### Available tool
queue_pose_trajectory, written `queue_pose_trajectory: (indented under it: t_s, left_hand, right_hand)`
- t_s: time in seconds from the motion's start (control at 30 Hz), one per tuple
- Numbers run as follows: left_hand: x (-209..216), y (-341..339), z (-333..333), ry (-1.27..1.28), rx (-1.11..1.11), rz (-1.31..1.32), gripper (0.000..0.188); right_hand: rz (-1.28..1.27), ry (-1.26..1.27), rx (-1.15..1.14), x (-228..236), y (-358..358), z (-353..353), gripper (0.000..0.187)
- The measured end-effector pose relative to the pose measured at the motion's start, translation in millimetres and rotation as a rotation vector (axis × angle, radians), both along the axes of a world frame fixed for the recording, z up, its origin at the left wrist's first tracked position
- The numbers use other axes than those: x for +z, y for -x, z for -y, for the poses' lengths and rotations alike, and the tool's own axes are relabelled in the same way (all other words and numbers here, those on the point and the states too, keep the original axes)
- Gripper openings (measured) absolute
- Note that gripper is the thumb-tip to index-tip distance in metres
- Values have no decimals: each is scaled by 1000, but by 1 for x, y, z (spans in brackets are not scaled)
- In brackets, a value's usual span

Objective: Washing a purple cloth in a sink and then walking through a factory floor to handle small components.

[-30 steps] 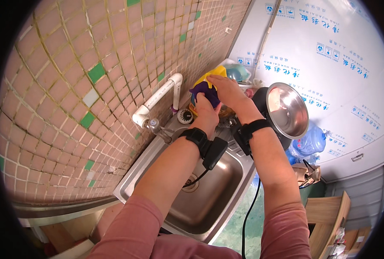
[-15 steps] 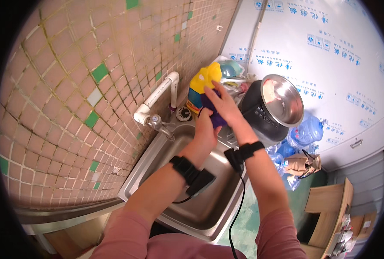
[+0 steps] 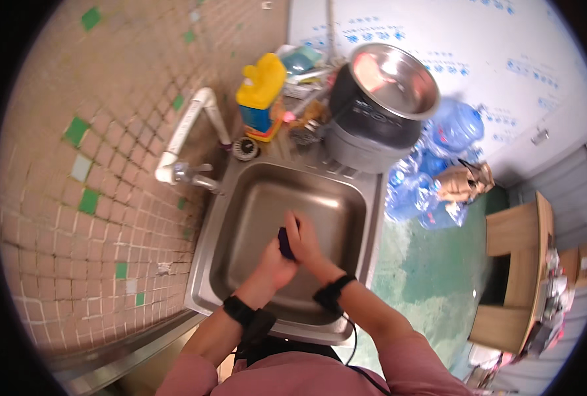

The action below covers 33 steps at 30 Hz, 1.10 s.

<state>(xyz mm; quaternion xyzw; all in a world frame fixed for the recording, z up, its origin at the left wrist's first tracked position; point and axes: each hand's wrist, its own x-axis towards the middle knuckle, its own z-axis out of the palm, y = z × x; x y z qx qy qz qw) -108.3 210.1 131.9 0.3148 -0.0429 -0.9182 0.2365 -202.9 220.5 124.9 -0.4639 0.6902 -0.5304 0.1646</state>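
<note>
My left hand (image 3: 275, 264) and my right hand (image 3: 305, 241) are pressed together over the steel sink (image 3: 336, 204). Between them is a bunched dark purple cloth (image 3: 285, 244), of which only a small part shows; it looks squeezed. The fingers of both hands are closed around it, partly hidden by each other. To the left of the basin, the metal tap (image 3: 198, 178) sticks out from a white pipe (image 3: 186, 127); no running water can be made out.
Behind the basin stand a yellow-and-blue jug (image 3: 260, 99), a scrubbing pad (image 3: 307, 133) and a black cooker with a steel pot (image 3: 376, 109). A round drain strainer (image 3: 246, 148) lies at the rim. Blue water bottles (image 3: 455, 125) and a paper bag (image 3: 457, 183) sit on the right.
Both hands have come back from beside the yellow-and-blue jug to over the basin, bringing the purple cloth with them. The view has shifted, and the jug now shows uncovered.
</note>
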Motion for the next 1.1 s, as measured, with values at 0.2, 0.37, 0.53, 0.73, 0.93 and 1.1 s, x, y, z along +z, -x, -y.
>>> queue_pose_trajectory:
  t_s: [0.2, 0.37, 0.53, 0.73, 0.93, 1.1]
  left_hand:
    - [12, -27, 14, 39, -35, -118, 38]
    - [28, -14, 2, 81, -145, 52, 42]
    - [17, -30, 26, 131, -195, -51, 41]
    - [22, -12, 0, 198, -316, -35, 47]
    - [-4, -29, 24, 326, -204, 11, 52]
    - [28, -24, 12, 270, -284, 69, 52]
  right_hand:
    - [-101, 6, 61, 17, -45, -21, 25]
    - [-124, -85, 80, 12, -6, -12, 13]
    - [129, 62, 43, 23, -42, -29, 15]
    - [119, -26, -134, 29, -22, -24, 34]
    - [2, -11, -9, 32, -62, -45, 48]
    - [-6, -19, -84, 26, -47, -33, 39]
